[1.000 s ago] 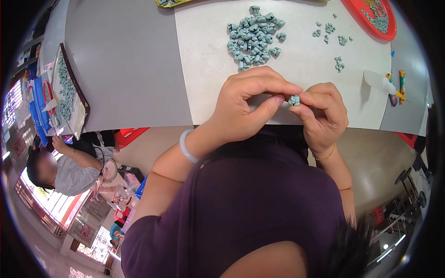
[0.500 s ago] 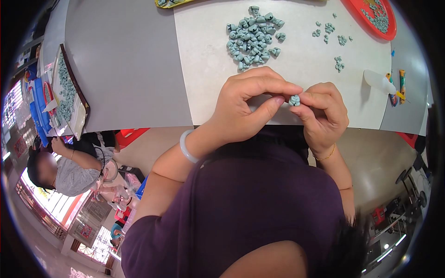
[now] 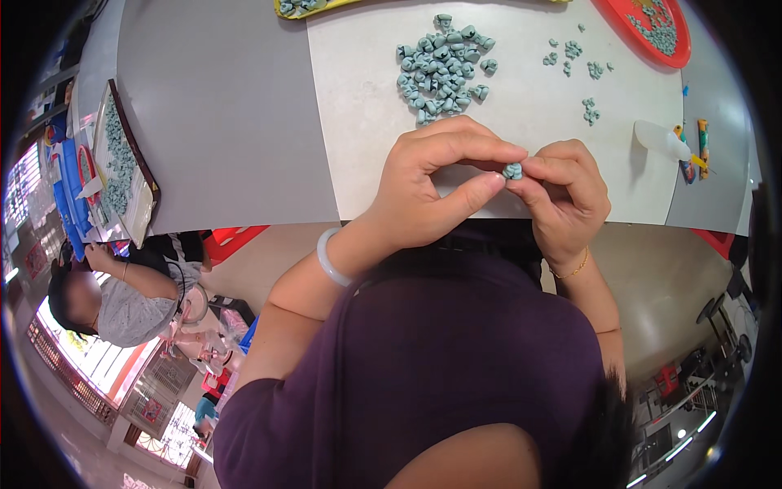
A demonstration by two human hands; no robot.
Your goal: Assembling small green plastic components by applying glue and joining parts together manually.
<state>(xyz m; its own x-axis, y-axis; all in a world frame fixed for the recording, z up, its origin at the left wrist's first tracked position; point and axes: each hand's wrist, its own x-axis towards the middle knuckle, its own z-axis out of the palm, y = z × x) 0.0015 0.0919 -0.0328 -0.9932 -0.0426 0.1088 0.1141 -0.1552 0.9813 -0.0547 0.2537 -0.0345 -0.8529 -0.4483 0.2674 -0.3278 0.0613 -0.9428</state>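
Together, my left hand (image 3: 432, 183) and right hand (image 3: 562, 196), fingers curled, pinch one small teal piece (image 3: 512, 170) above the white mat (image 3: 529, 114).

1. Grey table (image 3: 220, 106) with a white mat (image 3: 521, 122) on top.
2. On the mat: pile of teal pieces (image 3: 444, 67), loose teal bits (image 3: 578, 61) right of the pile.
3. White squeeze bottle (image 3: 661, 140) further right.
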